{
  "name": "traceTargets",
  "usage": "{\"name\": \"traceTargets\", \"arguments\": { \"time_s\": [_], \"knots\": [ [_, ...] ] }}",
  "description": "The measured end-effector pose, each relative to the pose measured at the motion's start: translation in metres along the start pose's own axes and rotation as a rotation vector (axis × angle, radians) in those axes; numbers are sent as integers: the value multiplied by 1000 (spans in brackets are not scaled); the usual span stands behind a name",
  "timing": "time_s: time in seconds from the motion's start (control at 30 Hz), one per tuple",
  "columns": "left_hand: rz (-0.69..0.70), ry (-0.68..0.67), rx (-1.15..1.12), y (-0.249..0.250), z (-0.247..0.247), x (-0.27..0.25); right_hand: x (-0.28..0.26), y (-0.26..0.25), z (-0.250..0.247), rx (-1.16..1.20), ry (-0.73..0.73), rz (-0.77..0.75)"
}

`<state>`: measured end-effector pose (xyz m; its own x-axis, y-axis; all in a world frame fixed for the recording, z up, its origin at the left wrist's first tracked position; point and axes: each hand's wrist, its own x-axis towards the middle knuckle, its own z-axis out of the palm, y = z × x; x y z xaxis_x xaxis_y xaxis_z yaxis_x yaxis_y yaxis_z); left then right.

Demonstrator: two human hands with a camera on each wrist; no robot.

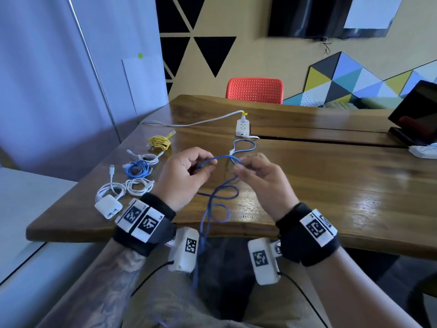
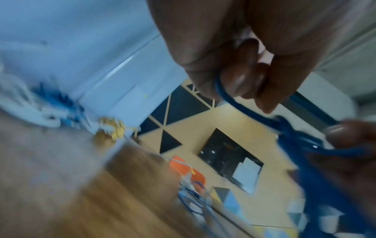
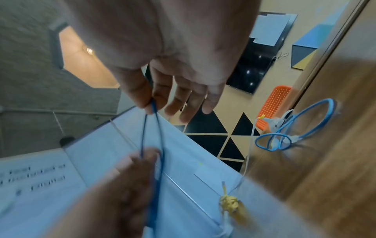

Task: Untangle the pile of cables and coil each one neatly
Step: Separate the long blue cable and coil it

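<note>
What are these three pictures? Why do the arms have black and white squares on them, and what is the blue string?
No robot here: these are a person's two hands. The squares are markers on wristbands that carry small cameras. The big picture comes from a camera on the person's head, looking down. The other two, both blurry, look along each hand from the wrist.

The left hand and the right hand each pinch a blue cable that is still tangled; it loops over the wooden table and hangs off its near edge.

On the left lie cables already coiled: a yellow one, a blue one and white ones, one with a white charger. Farther back sits a white power strip.
</note>
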<state>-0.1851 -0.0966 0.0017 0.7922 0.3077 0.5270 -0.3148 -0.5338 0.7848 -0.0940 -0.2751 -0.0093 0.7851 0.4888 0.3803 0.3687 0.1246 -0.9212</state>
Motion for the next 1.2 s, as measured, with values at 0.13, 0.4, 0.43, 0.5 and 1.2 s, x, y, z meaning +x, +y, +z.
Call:
{"name": "traceTargets", "arguments": {
  "time_s": [0.13, 0.4, 0.43, 0.5, 1.2],
  "knots": [
    [68, 58, 341, -19, -2, 4, -9, -11, -1, 434, -63, 179],
    [-121, 133, 172, -37, 0, -11, 7, -1, -52, -529, 206, -214],
    [-88, 132, 243, -35, 0, -12, 11, -3, -54, -378, 240, -181],
    [-109, 157, 190, -36, -1, -12, 14, -7, -52, -2, 240, 14],
    [-133, 159, 563, -47, -59, -6, 21, 29, -118, -647, 400, 105]
  ]
}}
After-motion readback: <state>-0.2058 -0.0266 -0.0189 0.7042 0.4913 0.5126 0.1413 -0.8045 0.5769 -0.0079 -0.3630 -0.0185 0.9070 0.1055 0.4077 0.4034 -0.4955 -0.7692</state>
